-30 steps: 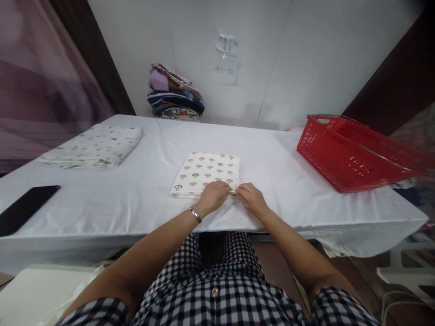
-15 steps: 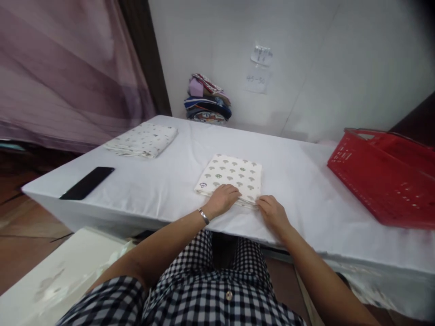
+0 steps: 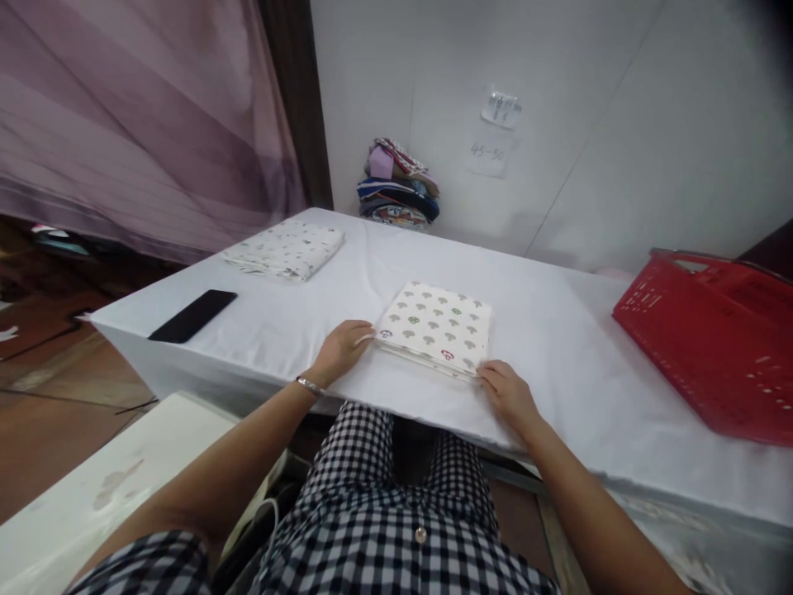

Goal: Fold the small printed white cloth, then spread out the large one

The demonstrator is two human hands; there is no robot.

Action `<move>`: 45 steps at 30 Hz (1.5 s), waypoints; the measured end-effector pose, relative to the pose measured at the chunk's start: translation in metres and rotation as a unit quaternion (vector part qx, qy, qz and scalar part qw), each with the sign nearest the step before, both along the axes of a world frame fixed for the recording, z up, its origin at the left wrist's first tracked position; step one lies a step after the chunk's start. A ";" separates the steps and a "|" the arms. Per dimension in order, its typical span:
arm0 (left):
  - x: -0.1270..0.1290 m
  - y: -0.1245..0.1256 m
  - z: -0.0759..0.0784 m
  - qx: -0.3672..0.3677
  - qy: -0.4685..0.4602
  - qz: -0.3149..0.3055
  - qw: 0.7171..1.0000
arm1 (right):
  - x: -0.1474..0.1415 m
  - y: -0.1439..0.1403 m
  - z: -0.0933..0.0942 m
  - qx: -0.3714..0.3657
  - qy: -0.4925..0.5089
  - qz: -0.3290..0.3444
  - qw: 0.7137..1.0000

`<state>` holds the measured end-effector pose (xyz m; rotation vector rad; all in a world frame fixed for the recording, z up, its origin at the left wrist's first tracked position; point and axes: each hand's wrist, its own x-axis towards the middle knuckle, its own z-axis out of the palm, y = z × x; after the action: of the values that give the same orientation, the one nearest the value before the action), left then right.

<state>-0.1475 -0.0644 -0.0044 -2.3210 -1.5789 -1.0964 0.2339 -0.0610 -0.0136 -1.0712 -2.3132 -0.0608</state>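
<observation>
A folded square of cream cotton cloth printed with small grey, green and purple mushrooms (image 3: 439,326) lies flat on the table draped in a white sheet (image 3: 557,347), close to the near edge and straight in front of the person. The left hand (image 3: 343,349) sits at the cloth's near left corner, fingers curled and their tips touching the folded edge; whether they pinch the layers or only press against them cannot be told. The right hand (image 3: 508,392) is at the near right corner, fingers bent onto the edge of the stack, thumb tucked under the palm side, and again a real grip cannot be made out. A thin metal bracelet (image 3: 308,385) circles the left wrist. Both forearms are bare and reach out from a black-and-white checked shirt (image 3: 396,512).

Further off on the left part of the table lies a second folded white cloth with small dark specks (image 3: 286,248), and nearer the left edge a flat black phone (image 3: 193,316) lies face down or dark. A red plastic shopping basket (image 3: 712,347) stands at the right end, well apart from the hands. Against the white wall at the back rests a pile of folded multicoloured fabrics (image 3: 400,192), with two paper notes (image 3: 496,132) stuck above it
</observation>
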 end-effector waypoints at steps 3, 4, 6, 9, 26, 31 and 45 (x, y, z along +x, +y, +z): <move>0.020 -0.004 0.003 0.023 -0.004 -0.020 1.000 | -0.001 -0.001 0.005 -0.005 -0.025 -0.004 1.000; 0.028 -0.003 0.005 0.025 0.009 -0.038 0.999 | -0.002 -0.002 0.009 -0.005 -0.038 -0.007 0.999; 0.040 0.000 0.008 0.022 0.035 -0.062 0.997 | -0.008 -0.003 0.016 0.000 -0.058 -0.011 0.998; 0.049 0.011 0.009 0.001 0.058 -0.082 0.995 | -0.025 -0.002 0.025 0.013 -0.056 0.003 0.998; 0.038 0.020 0.011 -0.008 0.107 -0.086 0.991 | -0.052 0.017 0.005 0.043 -0.005 0.038 0.998; 0.043 0.020 0.007 0.008 0.109 -0.071 0.992 | -0.050 0.018 0.002 0.049 0.009 0.047 0.998; 0.040 0.019 0.007 0.046 0.106 -0.032 0.993 | -0.048 0.023 0.008 0.104 0.032 0.014 0.994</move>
<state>-0.1074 -0.0459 0.0026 -2.3521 -1.3586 -0.8802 0.1864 -0.0380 -0.0055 -0.9236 -2.2086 -0.2482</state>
